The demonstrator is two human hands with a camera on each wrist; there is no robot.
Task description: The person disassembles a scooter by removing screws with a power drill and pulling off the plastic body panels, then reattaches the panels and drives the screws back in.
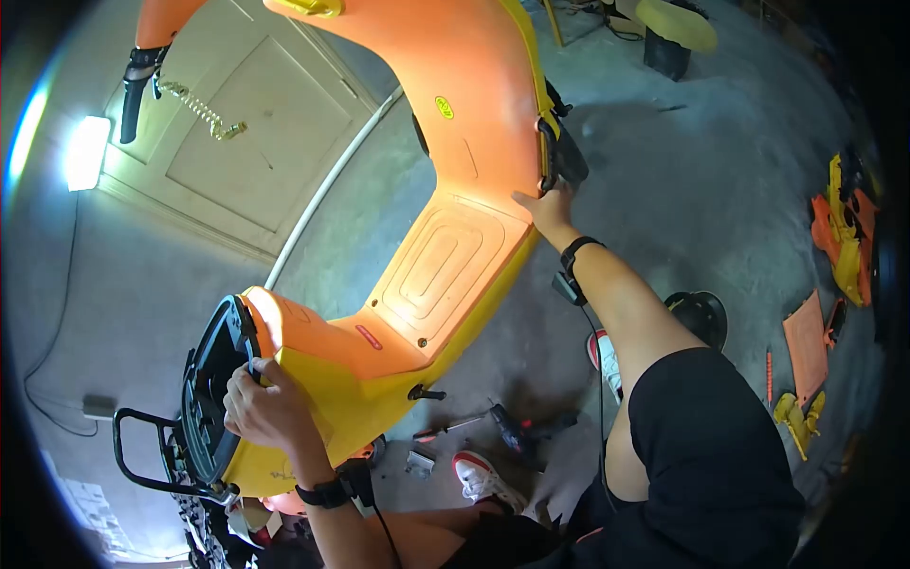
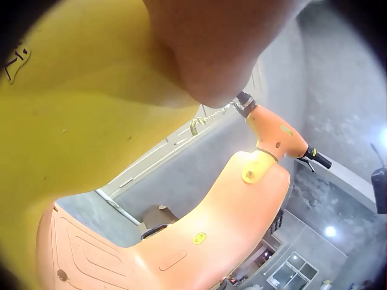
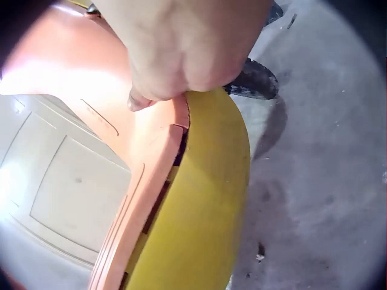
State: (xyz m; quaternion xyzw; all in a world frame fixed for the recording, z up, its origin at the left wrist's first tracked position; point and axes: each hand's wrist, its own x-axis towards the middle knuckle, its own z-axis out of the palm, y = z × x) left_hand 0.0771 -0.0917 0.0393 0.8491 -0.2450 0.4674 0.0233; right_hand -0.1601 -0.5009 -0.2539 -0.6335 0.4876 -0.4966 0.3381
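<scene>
scooter: orange scooter shell (image 1: 445, 256) stands on the concrete floor (image 1: 701, 180) in front of the person, nose at the top, tail at lower left
footboard: ribbed orange footboard (image 1: 441, 270) mid-frame, between the two hands
left hand: left hand (image 1: 267, 408) at the tail, fingers curled over the top edge of the yellow side panel (image 1: 365, 403), gripping it, just beside the black seat bucket (image 1: 210, 379)
right hand: right hand (image 1: 548, 211) at the front end of the footboard, fingers hooked round the shell edge where orange meets yellow, thumb pressed on the orange face (right wrist view)
handlebar: black grip (image 1: 133, 95) top left, well apart from both hands
floor items: screwdriver (image 1: 450, 427) and black drill (image 1: 519, 431) under the scooter, near the red-and-white shoe (image 1: 485, 479)
far right: loose orange and yellow panels (image 1: 842, 237) on the floor
behind: pale door (image 1: 256, 133)
</scene>
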